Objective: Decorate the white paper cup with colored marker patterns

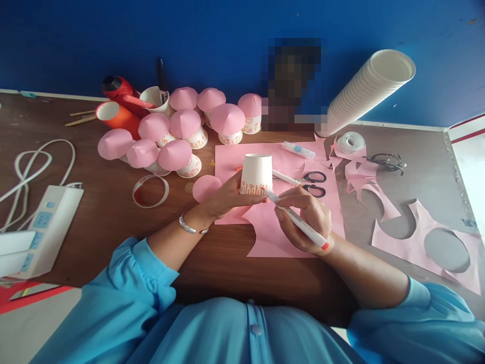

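And here's the white paper cup (pixel 256 169), right between the two hands! The left hand (pixel 225 196) has it from the side, fingers curled around its lower part, fully taken up with that grip. Over on the other flank, the right hand (pixel 308 217) pinches a white marker (pixel 303 225) like a pen, its tip right at the cup's lower side, among the little orange-red drawings. I can't tell whether the tip touches. Beneath it all lies the pink paper (pixel 280 237), scissors (pixel 303 183) just beyond the right hand, and pink cone-topped cups (pixel 185 124) clustered past the left.
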Tool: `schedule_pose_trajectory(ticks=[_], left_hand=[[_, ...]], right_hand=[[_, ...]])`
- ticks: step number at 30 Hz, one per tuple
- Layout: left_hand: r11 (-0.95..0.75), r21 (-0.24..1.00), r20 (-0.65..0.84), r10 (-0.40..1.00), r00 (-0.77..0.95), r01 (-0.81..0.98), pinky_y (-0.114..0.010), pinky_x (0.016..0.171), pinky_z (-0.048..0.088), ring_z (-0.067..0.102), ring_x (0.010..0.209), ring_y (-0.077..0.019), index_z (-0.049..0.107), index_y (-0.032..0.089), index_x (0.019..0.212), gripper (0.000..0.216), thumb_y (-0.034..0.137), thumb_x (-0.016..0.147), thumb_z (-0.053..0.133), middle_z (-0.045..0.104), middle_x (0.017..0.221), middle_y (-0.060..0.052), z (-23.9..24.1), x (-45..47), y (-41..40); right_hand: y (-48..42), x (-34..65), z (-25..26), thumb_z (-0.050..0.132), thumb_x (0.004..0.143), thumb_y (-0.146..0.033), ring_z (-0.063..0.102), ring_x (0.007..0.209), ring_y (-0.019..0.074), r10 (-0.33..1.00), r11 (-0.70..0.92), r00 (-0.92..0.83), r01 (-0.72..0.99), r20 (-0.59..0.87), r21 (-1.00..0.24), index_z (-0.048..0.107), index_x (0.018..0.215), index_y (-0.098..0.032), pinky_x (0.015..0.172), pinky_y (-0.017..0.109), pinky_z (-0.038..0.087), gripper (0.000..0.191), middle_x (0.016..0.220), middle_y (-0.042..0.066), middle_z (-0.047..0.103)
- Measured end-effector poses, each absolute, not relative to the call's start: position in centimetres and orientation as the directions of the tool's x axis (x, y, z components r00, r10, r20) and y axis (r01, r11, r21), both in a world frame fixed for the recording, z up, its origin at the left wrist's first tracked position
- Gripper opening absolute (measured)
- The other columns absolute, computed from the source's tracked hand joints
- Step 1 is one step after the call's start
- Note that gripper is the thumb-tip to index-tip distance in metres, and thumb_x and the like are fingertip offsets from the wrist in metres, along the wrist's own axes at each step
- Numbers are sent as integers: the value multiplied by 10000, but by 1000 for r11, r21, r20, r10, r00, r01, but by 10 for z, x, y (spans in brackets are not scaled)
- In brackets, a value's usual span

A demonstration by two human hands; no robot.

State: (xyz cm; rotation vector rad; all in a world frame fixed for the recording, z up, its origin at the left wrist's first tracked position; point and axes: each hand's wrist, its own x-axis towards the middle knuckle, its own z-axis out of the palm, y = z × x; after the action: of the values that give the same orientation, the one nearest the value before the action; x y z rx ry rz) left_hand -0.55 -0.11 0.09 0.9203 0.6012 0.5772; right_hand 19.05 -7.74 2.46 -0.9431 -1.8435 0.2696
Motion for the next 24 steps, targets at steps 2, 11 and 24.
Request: schedule_pose_trajectory(ticks=[2, 11, 24], left_hand=[[477, 856, -212, 678, 704, -202, -405, 923, 544, 697, 972, -203, 638, 201, 1148, 499, 300, 744, 914, 726, 1019, -49, 0, -5, -1], [432, 882, -204, 709, 675, -188, -374, 897, 510, 655, 983, -195, 653, 225, 1183, 518, 277, 738, 913, 701, 1042, -32, -5, -8, 0], [491, 806, -121, 682, 721, -329, -343, 878, 551, 701, 1028, -217, 715, 204, 1087, 359, 280, 777, 878, 750, 1049, -62, 11, 3, -1]], right_hand=[[-78, 190, 25, 632, 907, -86, 691, 699, 175, 715, 663, -189, 488, 673, -568, 602, 1093, -223, 591, 301, 552, 233, 839, 20, 679], [-76, 193, 24, 619, 922, -105, 718, 759, 209, 699, 686, -166, 430, 696, -587, 608, 1187, -243, 610, 331, 594, 300, 828, 29, 691], [-76, 196, 17, 622, 999, -244, 743, 853, 229, 715, 665, -152, 448, 682, -597, 568, 1272, -253, 698, 386, 620, 278, 988, 70, 716]])
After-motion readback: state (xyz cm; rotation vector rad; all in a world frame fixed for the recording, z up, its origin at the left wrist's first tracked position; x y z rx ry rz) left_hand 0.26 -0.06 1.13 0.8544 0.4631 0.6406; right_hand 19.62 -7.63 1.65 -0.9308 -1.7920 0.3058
